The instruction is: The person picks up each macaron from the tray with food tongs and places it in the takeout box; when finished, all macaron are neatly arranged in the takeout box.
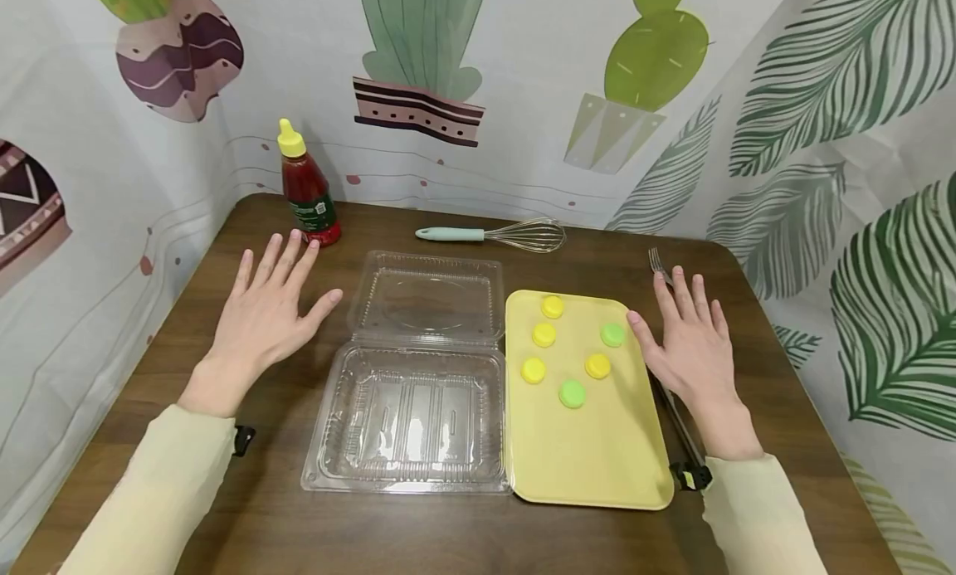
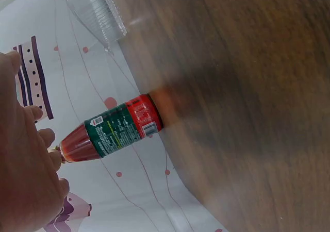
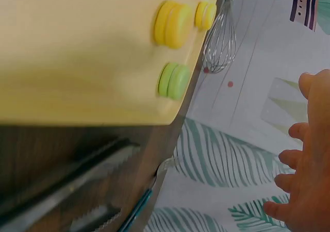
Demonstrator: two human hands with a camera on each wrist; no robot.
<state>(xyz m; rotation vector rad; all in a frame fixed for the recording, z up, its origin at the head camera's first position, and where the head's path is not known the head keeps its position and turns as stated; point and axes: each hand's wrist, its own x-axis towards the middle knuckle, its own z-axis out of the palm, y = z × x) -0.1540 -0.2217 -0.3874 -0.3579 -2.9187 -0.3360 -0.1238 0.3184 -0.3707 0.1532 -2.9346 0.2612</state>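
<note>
My left hand is held over the left of the table with fingers spread, holding nothing. Just beyond its fingertips stands a red sauce bottle with a yellow cap and green label. On the other side my right hand, also spread and holding nothing, overlaps the right edge of a yellow tray. Several yellow macarons and two green macarons lie on that tray. To its left lies a clear plastic clamshell box, lid folded back, nothing inside.
A whisk with a pale blue handle lies at the back. Right of the tray are a fork and tongs with serrated tips, partly hidden under the right hand in the head view. A patterned cloth hangs behind the table.
</note>
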